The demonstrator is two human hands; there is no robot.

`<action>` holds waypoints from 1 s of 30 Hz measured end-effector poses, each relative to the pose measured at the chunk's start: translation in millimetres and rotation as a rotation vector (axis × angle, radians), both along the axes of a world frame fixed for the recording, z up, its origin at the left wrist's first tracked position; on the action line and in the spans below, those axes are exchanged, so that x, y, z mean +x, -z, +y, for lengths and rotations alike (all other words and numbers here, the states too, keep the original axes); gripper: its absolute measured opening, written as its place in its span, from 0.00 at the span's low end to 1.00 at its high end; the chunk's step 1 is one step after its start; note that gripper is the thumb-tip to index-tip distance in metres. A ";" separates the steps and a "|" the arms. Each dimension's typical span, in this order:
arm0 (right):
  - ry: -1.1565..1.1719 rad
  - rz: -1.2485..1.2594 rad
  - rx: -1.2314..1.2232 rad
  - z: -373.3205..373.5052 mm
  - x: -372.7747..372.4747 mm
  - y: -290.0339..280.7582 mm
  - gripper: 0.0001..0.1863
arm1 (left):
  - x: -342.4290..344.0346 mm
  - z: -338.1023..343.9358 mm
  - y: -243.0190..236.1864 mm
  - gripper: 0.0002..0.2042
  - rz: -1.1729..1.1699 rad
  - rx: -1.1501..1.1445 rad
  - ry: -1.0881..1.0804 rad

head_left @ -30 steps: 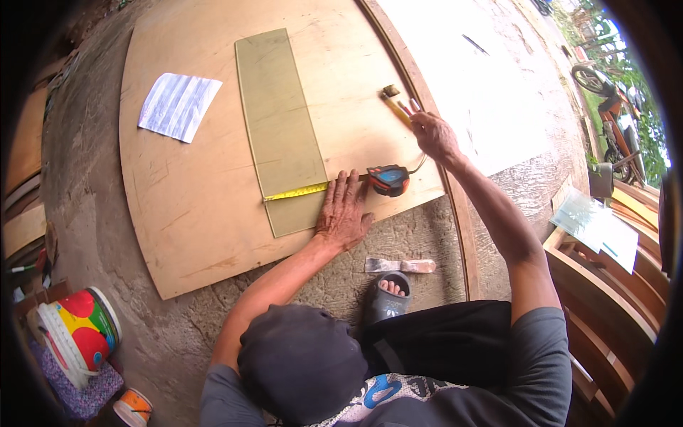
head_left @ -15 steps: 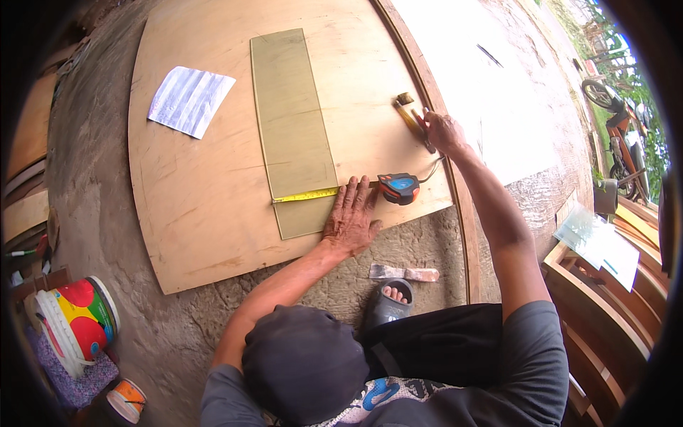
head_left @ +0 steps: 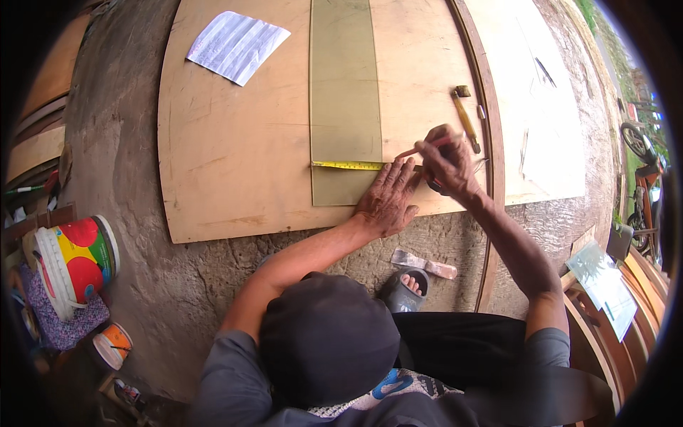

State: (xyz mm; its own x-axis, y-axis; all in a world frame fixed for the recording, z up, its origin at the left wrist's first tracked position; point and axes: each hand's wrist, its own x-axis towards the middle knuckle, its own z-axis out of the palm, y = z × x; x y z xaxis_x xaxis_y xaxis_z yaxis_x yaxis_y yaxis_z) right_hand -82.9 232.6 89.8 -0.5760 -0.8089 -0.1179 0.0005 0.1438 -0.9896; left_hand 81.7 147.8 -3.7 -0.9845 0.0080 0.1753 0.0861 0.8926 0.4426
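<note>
A long greenish glass strip [head_left: 343,92] lies on the plywood board [head_left: 235,164]. The yellow blade of a tape measure [head_left: 348,165] stretches across its near part. My left hand [head_left: 388,198] rests flat, fingers out, over the strip's right edge and the end of the blade's visible stretch. Just right of it, my right hand [head_left: 452,167] is closed around a slim red pen-like marker [head_left: 407,153], whose tip points left toward my left fingers. The tape's case is mostly hidden beneath my right hand. Beyond that hand lies a slim tool with a yellow handle [head_left: 464,114].
A creased printed sheet [head_left: 238,46] lies at the board's far left. A wooden strip [head_left: 478,64] runs along the right side. A scraper-like tool [head_left: 425,263] lies on the rough ground near my sandal [head_left: 405,290]. Buckets [head_left: 75,260] stand left; glass pieces [head_left: 603,285] rest right.
My right hand has come left from beside the yellow-handled tool to next to my left hand, with the red marker now plainly visible. The view has shifted; my left hand stays on the tape.
</note>
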 end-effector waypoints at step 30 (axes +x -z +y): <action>-0.296 0.467 0.262 -0.8 38.1 64.0 0.12 | -10.3 -7.4 -20.9 0.29 0.035 -0.030 0.020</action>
